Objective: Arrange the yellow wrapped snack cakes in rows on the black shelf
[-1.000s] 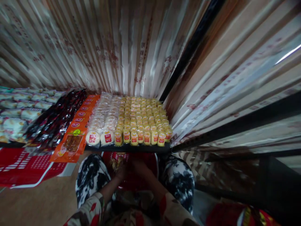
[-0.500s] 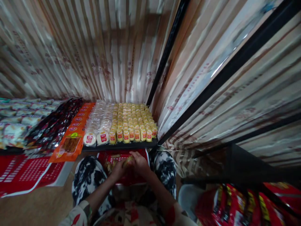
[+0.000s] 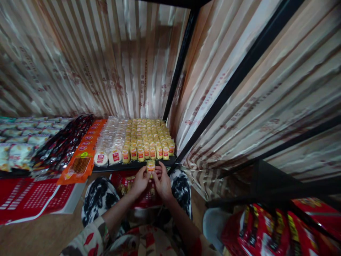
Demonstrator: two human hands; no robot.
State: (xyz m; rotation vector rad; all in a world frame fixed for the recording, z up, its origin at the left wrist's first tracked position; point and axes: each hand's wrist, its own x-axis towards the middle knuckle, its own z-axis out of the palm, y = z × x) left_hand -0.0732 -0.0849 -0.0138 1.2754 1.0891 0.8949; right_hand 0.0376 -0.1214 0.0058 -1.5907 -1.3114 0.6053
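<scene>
My left hand (image 3: 140, 181) and my right hand (image 3: 163, 182) meet in front of me, both pinched on one small yellow snack packet (image 3: 151, 166) with a red label. They hold it just below the front edge of a low black shelf (image 3: 138, 165). On that shelf lie several rows of the same yellow packets (image 3: 147, 138) and, to their left, round white packets (image 3: 110, 142). Under my hands a red box (image 3: 133, 185) sits between my knees with more packets in it.
Orange snack bags (image 3: 82, 156), dark red packets (image 3: 62, 142) and pale bags (image 3: 18, 142) fill the shelf to the left. Striped curtain and black frame bars (image 3: 176, 81) close in the back and right. Red cartons (image 3: 29, 195) lie on the floor; red bags (image 3: 266, 227) at lower right.
My hands have risen from the red box to the shelf's front edge, bringing a yellow packet up with them. The view has tilted and shifted.
</scene>
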